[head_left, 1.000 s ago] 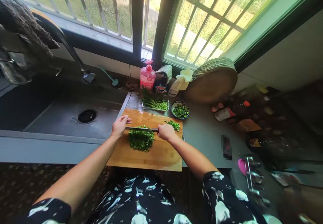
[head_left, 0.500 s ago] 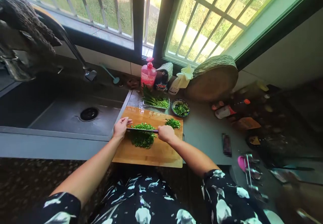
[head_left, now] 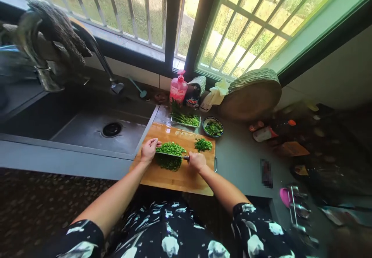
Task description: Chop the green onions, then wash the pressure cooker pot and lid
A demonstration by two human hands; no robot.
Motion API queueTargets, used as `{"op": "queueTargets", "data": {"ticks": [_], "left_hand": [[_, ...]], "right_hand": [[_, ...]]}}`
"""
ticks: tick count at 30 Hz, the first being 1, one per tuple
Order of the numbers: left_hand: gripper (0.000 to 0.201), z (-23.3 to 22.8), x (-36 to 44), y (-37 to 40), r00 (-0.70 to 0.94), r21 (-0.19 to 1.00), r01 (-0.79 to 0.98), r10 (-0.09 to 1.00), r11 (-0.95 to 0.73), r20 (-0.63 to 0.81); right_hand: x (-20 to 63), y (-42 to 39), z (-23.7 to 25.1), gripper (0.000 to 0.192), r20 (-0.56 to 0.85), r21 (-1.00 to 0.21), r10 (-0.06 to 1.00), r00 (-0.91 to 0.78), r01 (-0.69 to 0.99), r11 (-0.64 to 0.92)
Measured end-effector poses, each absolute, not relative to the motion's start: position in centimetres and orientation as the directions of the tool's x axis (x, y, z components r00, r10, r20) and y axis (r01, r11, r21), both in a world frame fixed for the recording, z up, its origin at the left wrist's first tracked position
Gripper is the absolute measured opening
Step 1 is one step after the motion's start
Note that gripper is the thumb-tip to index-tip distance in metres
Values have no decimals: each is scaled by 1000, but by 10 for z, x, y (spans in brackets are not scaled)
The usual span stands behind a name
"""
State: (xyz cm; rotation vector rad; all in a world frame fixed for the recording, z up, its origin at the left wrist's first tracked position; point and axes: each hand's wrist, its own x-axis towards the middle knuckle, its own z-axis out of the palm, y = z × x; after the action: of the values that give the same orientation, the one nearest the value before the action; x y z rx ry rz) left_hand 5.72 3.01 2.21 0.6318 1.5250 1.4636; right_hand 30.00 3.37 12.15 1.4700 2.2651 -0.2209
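Observation:
A wooden cutting board carries a pile of chopped green onions. Across that pile lies a kitchen knife, its blade running left to right. My right hand is wrapped round the dark handle. At the other end of the blade, my left hand has its fingers closed near the tip; how they touch the blade is partly hidden. More chopped greens sit under and in front of the blade. A smaller heap of chopped greens rests at the board's right rear.
Behind the board are a tray of uncut green stalks and a bowl of greens. A sink lies left. Pink pump bottle, spray bottle and round wooden block stand by the window. Bottles line the right.
The view has shifted, so the scene sits farther right. The knife handle has tilted down slightly, and the blade still crosses the pile between both hands.

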Motion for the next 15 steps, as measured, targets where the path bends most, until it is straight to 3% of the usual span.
{"op": "queueTargets", "data": {"ticks": [8,15], "left_hand": [[48,34,45,31,-471,922,-344,817,179,-334],[51,39,74,6,-519,927,-339,790,160,-326]], "right_hand": [[287,39,155,23,-422,107,809,-410,863,493],[314,16,107,24,-367,84,838,-404,883,463]]}}
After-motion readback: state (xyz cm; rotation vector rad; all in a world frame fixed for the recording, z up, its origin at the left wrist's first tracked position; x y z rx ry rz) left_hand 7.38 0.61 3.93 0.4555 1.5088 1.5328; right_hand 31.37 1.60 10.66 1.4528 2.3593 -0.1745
